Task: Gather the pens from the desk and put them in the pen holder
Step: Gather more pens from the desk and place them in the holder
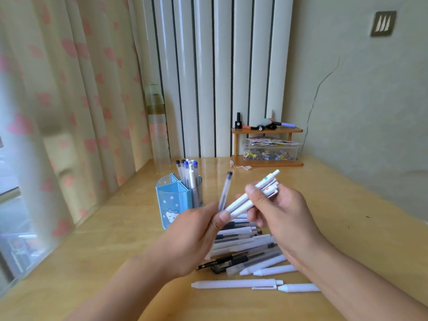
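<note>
Biggest risk looks like the pen holder (pixel 177 200): it's a light blue plastic thing w/ several tall pens (pixel 188 172) already standing in the rear compartment, so it's prob top-heavy, and a careless jab w/ a whole bundle could tip it or knock it toward the desk (pixel 111 228) edge by the curtain. Next risk: the right hand (pixel 281 212) is clamped on a bundle of white pens (pixel 252 195), thumb on top, fingers curled under; smooth round barrels can slide past each other, so one may slip out and roll. The left hand (pixel 196 237) pinches a single clear pen (pixel 224 191) w/ a dark cap, tilted nearly upright, thumb tip just beside the bundle's lower end; if pens are being passed between hands here, a fumble seems likely. Hands are close together above the pile, just right of the holder. As for the loose pens (pixel 247 251): many remain on the desk under and in front of the hands, approx. parallel, overlapping; mostly white or frosted barrels, a few w/ black grips, plus a couple lying apart nearest the person. Task looks well short of done.
</note>
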